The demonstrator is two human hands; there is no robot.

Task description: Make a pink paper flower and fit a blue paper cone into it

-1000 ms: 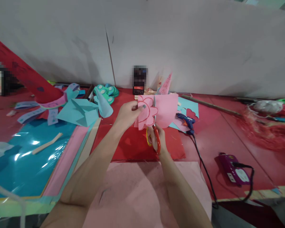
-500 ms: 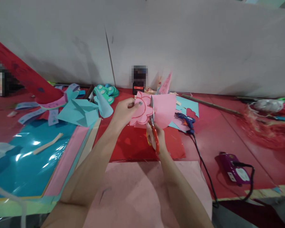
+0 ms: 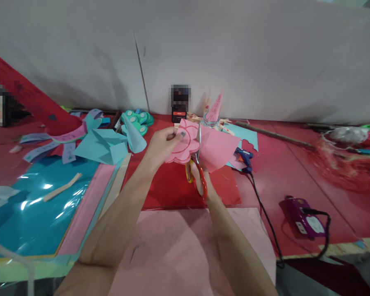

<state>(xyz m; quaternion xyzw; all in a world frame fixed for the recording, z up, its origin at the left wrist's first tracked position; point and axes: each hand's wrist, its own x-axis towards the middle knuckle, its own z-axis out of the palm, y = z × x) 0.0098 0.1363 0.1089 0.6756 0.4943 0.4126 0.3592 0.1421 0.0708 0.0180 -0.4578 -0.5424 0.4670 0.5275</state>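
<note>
Between thumb and fingers, my left hand (image 3: 164,144) pinches a pink paper (image 3: 184,142) marked with a red flower outline. The lower edge of that flower shows a scalloped cut. My right hand (image 3: 203,174) is wrapped round scissors (image 3: 200,176) with red and yellow handles, blades pointing up at the flower's right side. A pink flap (image 3: 218,147) of the same sheet hangs to the right of the blades. Whether the blades are parted is hard to make out. Below both hands lies a red sheet (image 3: 172,187).
A blue glue gun (image 3: 246,158) lies at right, its cord running to a purple power strip (image 3: 305,218). Behind stand a phone (image 3: 179,113) and a pink paper cone (image 3: 216,109). Folded turquoise paper (image 3: 101,146) and a red cone (image 3: 33,92) are at left.
The pink flap has swung right and downward, away from the flower, uncovering the pink cone's base behind. My right hand with the scissors has shifted slightly; my left hand has hardly moved.
</note>
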